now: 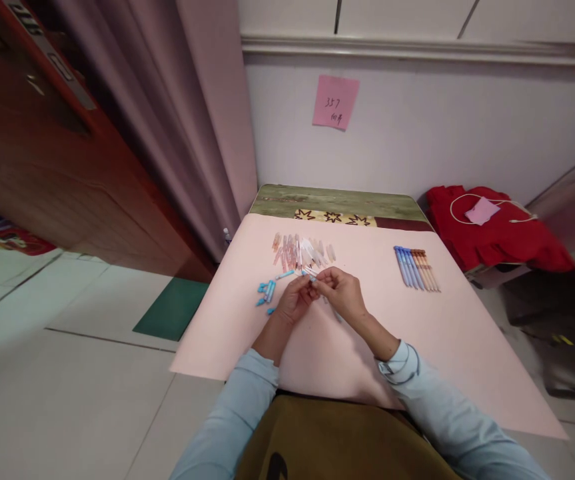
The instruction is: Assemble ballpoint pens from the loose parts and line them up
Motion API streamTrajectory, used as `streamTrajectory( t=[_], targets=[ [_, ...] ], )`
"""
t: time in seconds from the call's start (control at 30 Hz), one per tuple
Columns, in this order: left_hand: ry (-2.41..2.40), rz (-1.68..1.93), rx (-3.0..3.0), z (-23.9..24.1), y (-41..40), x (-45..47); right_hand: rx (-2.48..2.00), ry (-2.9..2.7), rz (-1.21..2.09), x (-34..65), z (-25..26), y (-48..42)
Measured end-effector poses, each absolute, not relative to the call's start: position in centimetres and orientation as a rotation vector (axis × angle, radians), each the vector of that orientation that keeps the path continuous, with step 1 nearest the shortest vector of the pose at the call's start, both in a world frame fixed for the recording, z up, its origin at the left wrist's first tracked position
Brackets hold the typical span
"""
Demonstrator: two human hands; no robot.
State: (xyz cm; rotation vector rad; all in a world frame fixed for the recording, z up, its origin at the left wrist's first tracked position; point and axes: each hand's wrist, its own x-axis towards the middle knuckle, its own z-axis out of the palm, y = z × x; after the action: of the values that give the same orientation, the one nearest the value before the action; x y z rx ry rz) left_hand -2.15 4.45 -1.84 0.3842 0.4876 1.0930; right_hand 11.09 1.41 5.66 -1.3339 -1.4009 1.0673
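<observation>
Close together over the table's middle, my left hand point(294, 300) and my right hand point(343, 291) meet at the fingertips. Between them shows a small light-blue pen part point(306, 273), pinched by my left fingers. My right thumb and fingers are closed at a thin white pen refill point(310, 271), partly hidden by the fingers. Just beyond the hands lies a pile of clear pinkish pen barrels point(287, 253) beside white refills point(308, 252). Loose blue pen parts point(269, 291) lie left of my left hand, with a longer blue piece point(285, 274) near its fingertips.
A row of blue pens point(409, 270) and brown pens point(427, 270) lies at the right on the pink-covered table point(447, 347). Red cloth point(507, 233) with a white cable lies beyond the right edge. A wall point(407, 127) stands behind; a curtain and wooden door are at left.
</observation>
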Motion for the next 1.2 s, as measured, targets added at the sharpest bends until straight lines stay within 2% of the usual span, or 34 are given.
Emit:
streamTrajectory(
  t=[0.2, 0.3, 0.57, 0.83, 1.2],
  targets=[
    [0.491, 0.987, 0.369, -2.0, 4.2, -2.4, -1.213, -1.179, 1.416, 11.3, 5.0, 2.4],
    [0.492, 0.997, 0.328, -1.6, 4.2, -2.5, -1.233, -1.163, 1.439, 11.7, 4.6, 2.5],
    [0.379, 1.155, 0.24, -1.1, 4.7, -2.9, -1.46, -1.103, 1.077, 16.3, 3.9, 1.7],
    [0.45, 1.101, 0.249, -1.1, 4.4, -2.6, -1.996, -1.659, 0.467, 19.5, 2.8, -1.1],
    [0.46, 1.149, 0.217, -1.0, 4.5, -3.0, -2.066, -1.738, 0.456, 19.3, 3.0, -0.9]
  ],
)
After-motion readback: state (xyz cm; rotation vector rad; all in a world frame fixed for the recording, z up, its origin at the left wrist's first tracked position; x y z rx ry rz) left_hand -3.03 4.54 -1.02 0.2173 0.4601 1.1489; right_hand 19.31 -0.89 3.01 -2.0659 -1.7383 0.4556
